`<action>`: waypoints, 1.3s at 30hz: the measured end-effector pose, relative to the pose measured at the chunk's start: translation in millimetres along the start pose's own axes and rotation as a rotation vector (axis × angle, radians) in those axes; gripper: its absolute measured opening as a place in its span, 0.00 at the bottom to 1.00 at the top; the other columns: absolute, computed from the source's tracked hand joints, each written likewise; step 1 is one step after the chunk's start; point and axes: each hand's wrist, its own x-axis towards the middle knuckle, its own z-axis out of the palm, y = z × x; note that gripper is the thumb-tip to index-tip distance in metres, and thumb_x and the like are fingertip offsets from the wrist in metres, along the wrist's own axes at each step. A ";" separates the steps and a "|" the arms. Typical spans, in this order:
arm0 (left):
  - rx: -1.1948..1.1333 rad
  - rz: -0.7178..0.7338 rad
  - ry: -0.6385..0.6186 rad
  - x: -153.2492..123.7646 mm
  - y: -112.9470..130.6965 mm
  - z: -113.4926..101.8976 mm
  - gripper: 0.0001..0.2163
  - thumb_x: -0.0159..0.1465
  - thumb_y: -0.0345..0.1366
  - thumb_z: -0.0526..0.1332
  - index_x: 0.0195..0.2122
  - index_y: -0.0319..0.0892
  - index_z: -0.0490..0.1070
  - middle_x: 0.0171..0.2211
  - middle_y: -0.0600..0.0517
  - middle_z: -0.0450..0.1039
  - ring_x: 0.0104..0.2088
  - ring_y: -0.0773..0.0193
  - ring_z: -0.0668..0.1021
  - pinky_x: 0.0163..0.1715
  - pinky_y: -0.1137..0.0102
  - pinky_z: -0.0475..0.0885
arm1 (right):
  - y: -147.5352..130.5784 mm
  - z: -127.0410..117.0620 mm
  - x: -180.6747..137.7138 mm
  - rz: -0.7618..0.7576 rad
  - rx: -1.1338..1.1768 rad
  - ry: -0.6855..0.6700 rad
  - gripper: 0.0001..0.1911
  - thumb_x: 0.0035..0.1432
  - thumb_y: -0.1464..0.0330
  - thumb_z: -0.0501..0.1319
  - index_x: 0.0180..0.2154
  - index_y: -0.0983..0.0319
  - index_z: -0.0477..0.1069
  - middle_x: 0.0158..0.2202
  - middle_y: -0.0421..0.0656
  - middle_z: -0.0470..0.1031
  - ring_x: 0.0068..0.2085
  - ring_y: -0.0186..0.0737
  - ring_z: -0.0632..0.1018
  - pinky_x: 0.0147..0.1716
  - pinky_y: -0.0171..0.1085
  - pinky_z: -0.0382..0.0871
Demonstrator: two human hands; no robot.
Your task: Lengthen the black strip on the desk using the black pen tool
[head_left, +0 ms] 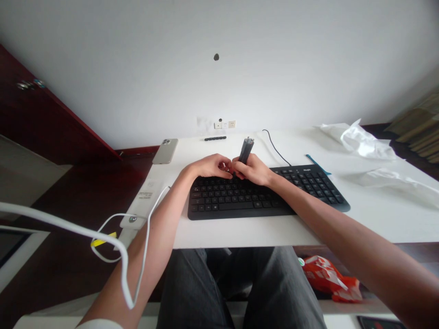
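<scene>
Both my hands meet above the top rows of a black keyboard (pixel 260 194) on a white desk (pixel 377 214). My right hand (pixel 254 170) is closed round the lower end of a slim dark grey stick-shaped tool (pixel 246 150) that points up and away from me. My left hand (pixel 213 165) is closed in a pinch with its fingertips at the base of that tool, touching my right hand. What the left fingertips pinch is too small to make out.
A phone (pixel 165 151) lies face down at the desk's back left. A white power bank (pixel 142 203) with a white cable (pixel 113 237) sits at the left edge. Crumpled white plastic bags (pixel 360 139) lie at the back right. A red snack bag (pixel 325 276) lies under the desk.
</scene>
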 end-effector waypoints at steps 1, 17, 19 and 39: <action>-0.001 0.006 -0.001 0.2 0.1 0.1 0.12 0.58 0.40 0.69 0.40 0.40 0.80 0.28 0.56 0.68 0.29 0.68 0.69 0.33 0.69 0.61 | -0.7 -0.1 -0.1 0.004 -0.028 -0.003 0.18 0.61 0.66 0.54 0.19 0.61 0.65 0.19 0.39 0.69 0.24 0.34 0.68 0.27 0.36 0.61; -0.047 0.092 -0.004 -1.3 9.9 3.8 0.08 0.57 0.29 0.65 0.37 0.42 0.81 0.35 0.52 0.82 0.34 0.66 0.77 0.37 0.70 0.67 | -2.3 0.5 -0.2 0.077 0.021 -0.052 0.18 0.64 0.66 0.53 0.23 0.62 0.70 0.22 0.43 0.77 0.23 0.36 0.76 0.28 0.35 0.70; -0.081 0.105 -0.035 -1.1 10.9 4.0 0.08 0.58 0.28 0.64 0.37 0.42 0.81 0.37 0.52 0.82 0.37 0.65 0.79 0.39 0.69 0.68 | -3.0 1.2 -0.5 0.085 0.024 -0.052 0.17 0.64 0.66 0.54 0.24 0.62 0.71 0.22 0.44 0.78 0.23 0.36 0.76 0.28 0.35 0.70; 0.009 0.070 -0.022 4.0 4.9 8.5 0.10 0.59 0.35 0.68 0.41 0.42 0.77 0.37 0.53 0.79 0.36 0.63 0.77 0.38 0.68 0.66 | -9.6 -3.0 -0.2 -0.027 -0.244 0.006 0.16 0.60 0.66 0.56 0.21 0.62 0.70 0.20 0.40 0.72 0.23 0.34 0.70 0.27 0.36 0.62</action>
